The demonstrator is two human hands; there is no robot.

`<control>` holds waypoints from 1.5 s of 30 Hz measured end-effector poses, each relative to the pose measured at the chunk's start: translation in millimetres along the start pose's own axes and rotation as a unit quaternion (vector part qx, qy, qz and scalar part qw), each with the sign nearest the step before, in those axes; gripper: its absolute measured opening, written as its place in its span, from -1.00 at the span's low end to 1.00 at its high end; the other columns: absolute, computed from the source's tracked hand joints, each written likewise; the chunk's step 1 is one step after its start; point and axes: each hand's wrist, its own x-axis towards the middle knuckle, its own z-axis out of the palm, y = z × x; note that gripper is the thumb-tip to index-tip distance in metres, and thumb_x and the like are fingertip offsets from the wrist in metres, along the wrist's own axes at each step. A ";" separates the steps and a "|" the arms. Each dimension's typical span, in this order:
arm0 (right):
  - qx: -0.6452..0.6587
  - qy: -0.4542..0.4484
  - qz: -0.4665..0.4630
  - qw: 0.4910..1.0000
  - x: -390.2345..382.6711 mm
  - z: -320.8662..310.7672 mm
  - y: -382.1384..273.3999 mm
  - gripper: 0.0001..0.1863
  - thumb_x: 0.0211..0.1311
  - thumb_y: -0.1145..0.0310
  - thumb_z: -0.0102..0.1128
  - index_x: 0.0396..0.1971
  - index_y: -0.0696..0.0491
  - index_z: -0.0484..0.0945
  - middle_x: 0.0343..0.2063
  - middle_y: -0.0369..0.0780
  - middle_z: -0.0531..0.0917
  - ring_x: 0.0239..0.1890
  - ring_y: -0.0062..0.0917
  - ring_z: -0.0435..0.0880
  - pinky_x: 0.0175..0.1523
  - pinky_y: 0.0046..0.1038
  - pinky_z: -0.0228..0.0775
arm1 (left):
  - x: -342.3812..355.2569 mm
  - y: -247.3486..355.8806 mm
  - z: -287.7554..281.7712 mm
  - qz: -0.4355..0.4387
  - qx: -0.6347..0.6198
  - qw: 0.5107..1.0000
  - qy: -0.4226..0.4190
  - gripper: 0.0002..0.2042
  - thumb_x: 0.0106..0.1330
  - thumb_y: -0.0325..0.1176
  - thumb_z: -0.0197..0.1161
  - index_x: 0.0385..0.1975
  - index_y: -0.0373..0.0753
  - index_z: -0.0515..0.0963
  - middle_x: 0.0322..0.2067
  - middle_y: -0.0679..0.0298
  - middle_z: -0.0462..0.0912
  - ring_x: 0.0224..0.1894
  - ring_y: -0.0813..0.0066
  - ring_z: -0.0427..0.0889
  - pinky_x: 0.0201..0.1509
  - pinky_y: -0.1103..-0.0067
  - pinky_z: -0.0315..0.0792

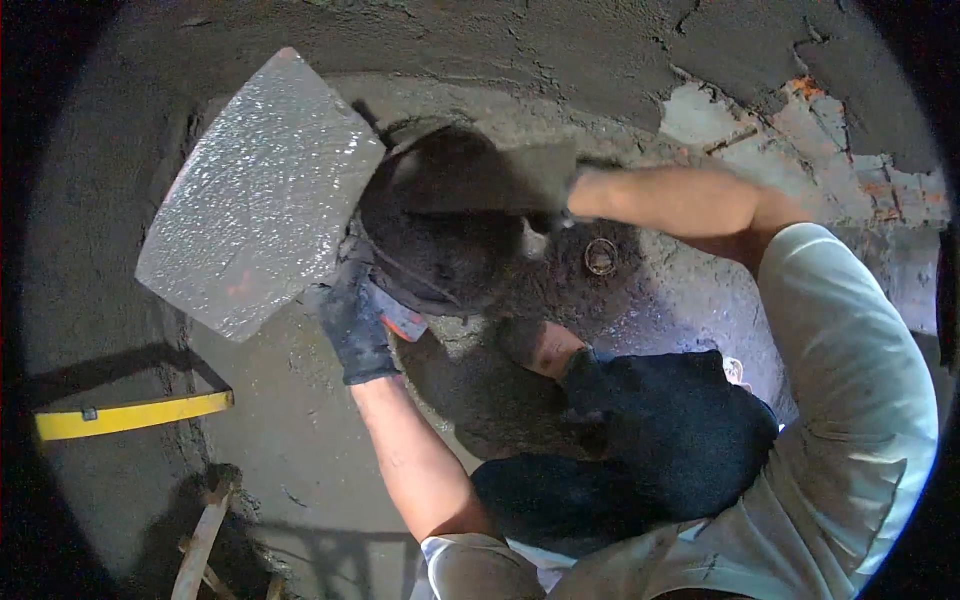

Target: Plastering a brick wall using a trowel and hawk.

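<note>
Grey, mortar-smeared board (262, 195), apparently gripped by left hand (355, 325).

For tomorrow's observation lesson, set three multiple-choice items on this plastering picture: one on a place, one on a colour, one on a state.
1. Where is the yellow level?
A. Lower left, against the wall
B. On the person's knee
C. On the flat board

2. What colour is the glove on the left hand?
A. White
B. Dark
C. Bright orange

3. How does the flat board stand?
A. Lying on the floor
B. Broken in two
C. Held up by the left hand

Answers: 1 A, the yellow level lies at the lower left by the mortar wall. 2 B, the left hand wears a dark glove. 3 C, the flat board is raised, its lower edge at that hand's fingers.
</note>
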 end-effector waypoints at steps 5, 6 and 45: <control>-0.187 0.075 -0.520 0.830 1.6 -9.1 -15.0 -0.56 0.28 -0.01 -0.08 -0.08 0.01 0.52 -0.16 -0.18 0.58 -0.02 -0.55 0.49 0.07 -0.41 0.35 | -11.3 4.8 10.5 0.012 -0.025 0.999 -0.030 -0.60 0.00 -0.56 0.26 -0.08 -0.41 0.46 -0.11 0.17 0.55 -0.11 0.38 0.54 0.03 0.51 0.39; -0.218 0.092 -0.606 0.760 5.8 -9.8 -16.5 -0.55 0.27 -0.02 -0.07 -0.08 0.01 0.51 -0.16 -0.18 0.58 -0.02 -0.56 0.48 0.07 -0.40 0.35 | -9.7 0.1 5.1 0.009 -0.024 0.999 -0.029 -0.60 0.00 -0.56 0.26 -0.08 -0.41 0.46 -0.11 0.17 0.55 -0.11 0.38 0.54 0.03 0.51 0.39; -0.500 0.165 -0.729 -0.436 79.2 -35.1 -37.5 -0.61 0.27 0.25 -0.04 0.04 0.09 0.43 -0.03 -0.14 0.54 -0.03 -0.38 0.53 0.11 -0.32 0.32 | -6.2 -5.6 -5.7 0.032 0.077 0.995 -0.057 -0.67 0.05 -0.50 0.26 -0.14 -0.44 0.52 -0.17 0.17 0.59 -0.16 0.43 0.55 -0.01 0.53 0.40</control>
